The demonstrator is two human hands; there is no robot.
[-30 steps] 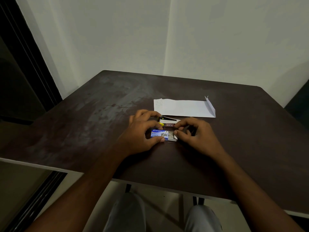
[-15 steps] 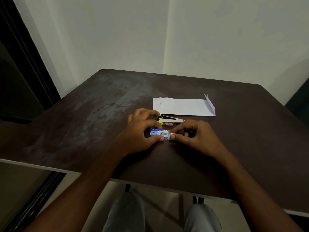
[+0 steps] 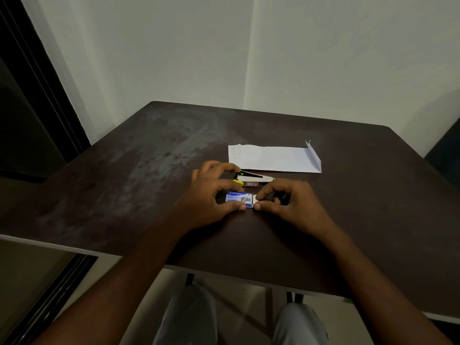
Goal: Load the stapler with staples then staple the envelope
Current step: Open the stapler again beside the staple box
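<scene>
Change: slight; staple box (image 3: 237, 197) sits as before, white tray end (image 3: 255, 199) barely out | left hand (image 3: 209, 195) grips box; right hand (image 3: 293, 205) pinches tray end | stapler (image 3: 256, 178), envelope (image 3: 271, 158) behind on table (image 3: 149, 170), untouched | verdict: loading not begun.

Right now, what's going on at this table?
A person sitting at a dark table is working on a small blue box of staples with both hands. The left hand holds the box, while the right hand pinches its pale end, seemingly to get the staples out. The stapler lies just beyond the box and does not look loaded yet. The white envelope lies flat farther back, with neither hand on it.
</scene>
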